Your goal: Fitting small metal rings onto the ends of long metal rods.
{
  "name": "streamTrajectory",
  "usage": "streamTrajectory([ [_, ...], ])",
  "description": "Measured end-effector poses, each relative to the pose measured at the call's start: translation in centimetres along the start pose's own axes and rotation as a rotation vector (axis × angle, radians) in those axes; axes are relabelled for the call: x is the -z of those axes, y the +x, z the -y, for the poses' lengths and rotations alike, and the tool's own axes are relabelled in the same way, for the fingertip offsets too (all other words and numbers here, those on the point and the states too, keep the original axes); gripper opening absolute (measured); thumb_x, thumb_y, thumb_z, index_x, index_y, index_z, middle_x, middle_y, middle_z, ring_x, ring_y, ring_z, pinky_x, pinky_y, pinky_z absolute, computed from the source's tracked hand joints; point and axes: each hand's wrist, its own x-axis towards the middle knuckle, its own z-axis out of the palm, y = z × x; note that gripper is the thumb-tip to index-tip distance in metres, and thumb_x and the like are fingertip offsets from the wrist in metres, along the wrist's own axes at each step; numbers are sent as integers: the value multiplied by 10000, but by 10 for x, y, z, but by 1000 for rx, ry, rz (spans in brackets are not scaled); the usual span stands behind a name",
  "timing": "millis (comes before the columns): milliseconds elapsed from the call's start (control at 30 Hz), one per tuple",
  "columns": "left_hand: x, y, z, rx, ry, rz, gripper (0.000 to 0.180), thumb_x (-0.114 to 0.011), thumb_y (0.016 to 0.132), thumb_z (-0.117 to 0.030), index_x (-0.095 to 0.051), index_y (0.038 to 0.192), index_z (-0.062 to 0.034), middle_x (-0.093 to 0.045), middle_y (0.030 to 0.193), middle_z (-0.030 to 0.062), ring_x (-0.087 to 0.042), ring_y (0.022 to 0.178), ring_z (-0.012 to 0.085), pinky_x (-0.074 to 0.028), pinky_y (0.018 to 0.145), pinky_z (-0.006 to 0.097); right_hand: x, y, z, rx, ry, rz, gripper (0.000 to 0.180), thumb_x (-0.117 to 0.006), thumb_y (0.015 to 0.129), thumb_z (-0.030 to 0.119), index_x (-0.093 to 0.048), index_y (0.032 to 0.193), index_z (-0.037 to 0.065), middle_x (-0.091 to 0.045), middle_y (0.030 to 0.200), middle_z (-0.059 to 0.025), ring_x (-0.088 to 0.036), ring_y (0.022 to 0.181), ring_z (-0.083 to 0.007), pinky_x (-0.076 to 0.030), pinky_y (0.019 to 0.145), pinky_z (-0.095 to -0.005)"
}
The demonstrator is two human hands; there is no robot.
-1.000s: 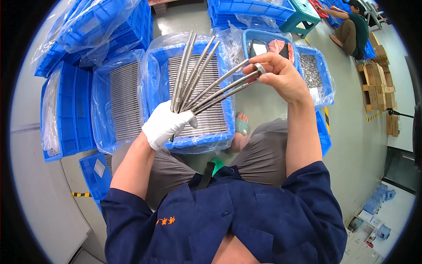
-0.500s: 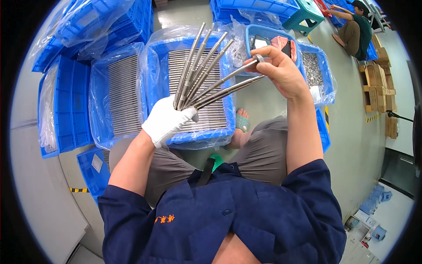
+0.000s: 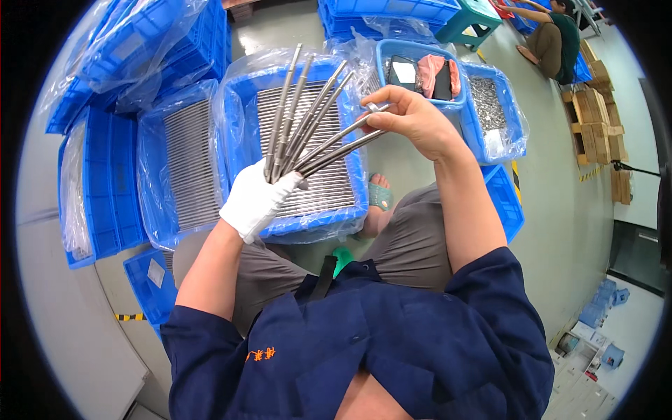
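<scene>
My left hand (image 3: 257,199), in a white glove, is closed around the lower ends of several slim steel rods (image 3: 284,115). They fan out upward and to the right, with stepped or grooved sections along them. My bare right hand (image 3: 417,127) pinches a small shiny metal ring (image 3: 374,108) between thumb and fingers, at the far end of one rod that leans right. Whether the ring is around that rod or only against it, I cannot tell. Beneath the fan stands a blue crate (image 3: 359,178) lined with clear plastic, holding rows of similar rods.
On the left is another lined crate (image 3: 150,175) of rods, beside stacked blue crates (image 3: 115,178). A light-blue basket (image 3: 383,66) holds a pink cloth and dark items. Next to it, a blue bin (image 3: 519,133) contains small metal parts. A person (image 3: 560,42) sits at the far right near wooden pallets (image 3: 595,122).
My right hand has come left and slightly down with the ring, nearer my left hand. The view has shifted a little. My left hand still grips the fanned rods.
</scene>
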Motion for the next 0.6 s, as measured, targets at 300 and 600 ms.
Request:
streamTrajectory([
  [300,4,4,7,-19,-38,-82,232,-569,804,-224,-575,896,-10,-543,664,15,-453,565,66,-372,503,213,2,2,-4,-53,0,0,232,-591,795,124,-531,999,30,-610,860,-98,-596,827,-144,-459,757,-253],
  [600,7,-7,5,113,-283,200,210,-544,810,-235,-583,837,-30,-544,573,30,-433,469,63,-318,425,202,15,13,-2,117,267,96,305,-613,786,149,-515,1051,34,-583,973,-102,-579,903,-200,-457,835,-312],
])
